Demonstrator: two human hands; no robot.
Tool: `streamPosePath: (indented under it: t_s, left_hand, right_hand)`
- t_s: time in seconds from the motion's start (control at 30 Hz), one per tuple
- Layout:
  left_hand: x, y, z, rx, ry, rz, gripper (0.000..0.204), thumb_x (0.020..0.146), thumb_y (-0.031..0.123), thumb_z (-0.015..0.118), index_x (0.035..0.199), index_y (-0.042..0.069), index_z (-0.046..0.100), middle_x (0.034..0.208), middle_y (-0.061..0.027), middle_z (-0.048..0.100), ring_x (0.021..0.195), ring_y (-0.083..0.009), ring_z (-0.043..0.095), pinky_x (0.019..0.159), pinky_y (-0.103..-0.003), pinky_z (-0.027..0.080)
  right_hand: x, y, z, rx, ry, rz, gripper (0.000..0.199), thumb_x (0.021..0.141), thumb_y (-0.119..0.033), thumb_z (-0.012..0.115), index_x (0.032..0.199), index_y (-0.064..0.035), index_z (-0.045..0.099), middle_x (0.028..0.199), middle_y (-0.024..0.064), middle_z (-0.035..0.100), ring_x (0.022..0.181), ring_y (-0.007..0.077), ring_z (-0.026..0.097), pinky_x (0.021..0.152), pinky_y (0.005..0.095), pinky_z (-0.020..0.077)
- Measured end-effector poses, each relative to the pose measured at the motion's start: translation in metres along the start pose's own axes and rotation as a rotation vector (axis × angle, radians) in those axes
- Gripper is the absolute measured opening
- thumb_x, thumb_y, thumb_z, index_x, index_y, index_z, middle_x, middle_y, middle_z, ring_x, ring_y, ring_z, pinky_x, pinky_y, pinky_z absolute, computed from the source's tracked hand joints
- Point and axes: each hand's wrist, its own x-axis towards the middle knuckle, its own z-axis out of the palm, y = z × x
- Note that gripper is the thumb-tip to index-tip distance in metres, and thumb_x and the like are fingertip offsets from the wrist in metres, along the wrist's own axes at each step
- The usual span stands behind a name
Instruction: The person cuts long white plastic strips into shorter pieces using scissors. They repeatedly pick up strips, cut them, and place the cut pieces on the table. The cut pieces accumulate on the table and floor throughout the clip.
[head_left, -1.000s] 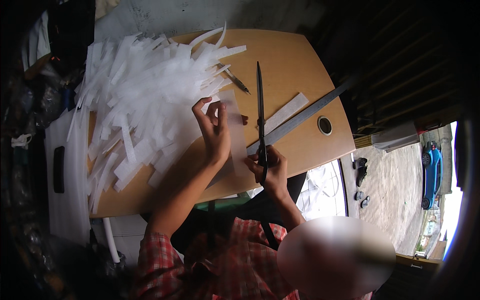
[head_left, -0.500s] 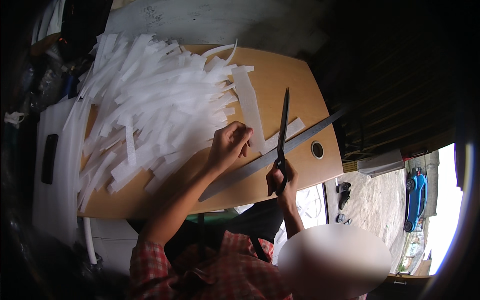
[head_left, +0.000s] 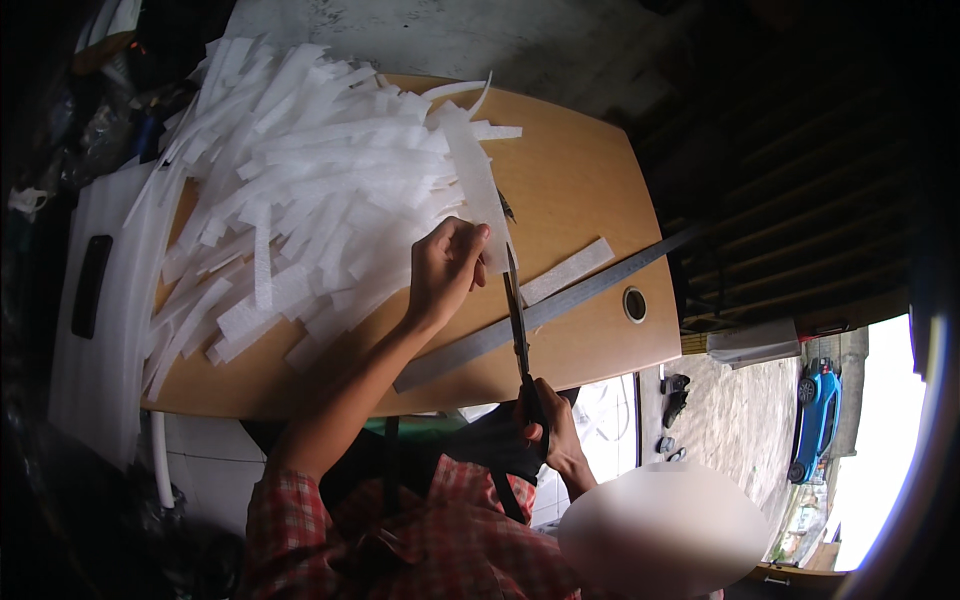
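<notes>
My left hand (head_left: 447,265) is closed, with thumb and fingers pinching the near end of a white foam strip (head_left: 475,175) held over the table. In my right hand (head_left: 556,432), at the table's near edge, is a pair of dark scissors (head_left: 518,325). Their blades point away from me and reach the strip's near right edge, beside my left fingers. A dark tip shows past the strip's right side, so the blades seem spread around it. Behind the strip part of the blade is hidden.
A large heap of white foam strips (head_left: 330,170) covers the left of the wooden table (head_left: 590,160). A metal ruler (head_left: 570,297) lies slantwise beside a short foam strip (head_left: 568,271). Foam sheets (head_left: 125,320) carrying a black flat object (head_left: 92,287) stand left. The tabletop has a round hole (head_left: 634,304).
My right hand has brought the scissors left and nearer, from pointing upright beside the strip to meeting its edge. The strip has shifted left with my left hand, which now pinches it.
</notes>
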Motion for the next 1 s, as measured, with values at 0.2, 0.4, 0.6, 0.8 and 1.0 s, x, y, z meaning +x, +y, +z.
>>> streamPosePath:
  t_s: [0.2,0.4,0.6,0.8,1.0]
  left_hand:
    - [-0.006,0.000,0.006,0.049,-0.064,0.016,0.029,0.101,0.024,0.060,0.082,0.002,0.058,0.062,-0.0011,0.058,0.047,-0.0057,0.051,0.043,-0.022,0.038]
    - [-0.001,-0.004,0.000,0.111,-0.119,0.019,0.027,0.101,0.022,0.059,0.085,0.001,0.059,0.063,-0.0011,0.058,0.048,-0.0044,0.048,0.044,-0.022,0.038]
    - [-0.004,-0.004,0.002,0.145,-0.244,-0.049,0.026,0.101,0.021,0.059,0.086,0.000,0.061,0.064,-0.0019,0.059,0.050,-0.0039,0.049,0.044,-0.022,0.038]
    - [0.002,0.005,-0.004,0.179,-0.313,-0.159,0.030,0.100,0.027,0.059,0.085,0.001,0.061,0.066,-0.0014,0.060,0.046,-0.0039,0.046,0.042,-0.022,0.035]
    - [0.006,-0.007,-0.009,0.292,-0.387,-0.001,0.029,0.101,0.026,0.058,0.082,0.003,0.060,0.064,-0.0015,0.059,0.051,-0.0040,0.046,0.046,-0.023,0.035]
  right_hand:
    - [0.005,0.001,0.003,0.016,0.053,-0.028,0.092,0.060,-0.091,0.059,0.081,-0.0024,0.049,0.061,0.0011,0.049,0.049,0.0090,0.052,0.045,0.0237,0.0391]
    - [0.003,-0.003,0.009,0.052,0.120,0.026,0.086,0.062,-0.086,0.065,0.079,-0.0027,0.052,0.060,0.0000,0.050,0.047,0.0073,0.050,0.044,0.0219,0.0357]
    - [0.002,0.014,0.002,0.214,0.107,-0.037,0.080,0.064,-0.078,0.071,0.079,-0.0024,0.053,0.059,-0.0024,0.049,0.045,0.0060,0.048,0.043,0.0215,0.0340]
    - [-0.005,0.017,0.002,0.090,0.109,0.060,0.082,0.064,-0.081,0.069,0.079,-0.0020,0.054,0.060,-0.0027,0.048,0.048,0.0052,0.048,0.044,0.0213,0.0338]
    - [-0.012,0.015,0.005,0.165,0.116,0.019,0.083,0.063,-0.082,0.069,0.078,-0.0020,0.053,0.060,-0.0033,0.047,0.048,0.0049,0.047,0.043,0.0220,0.0326]
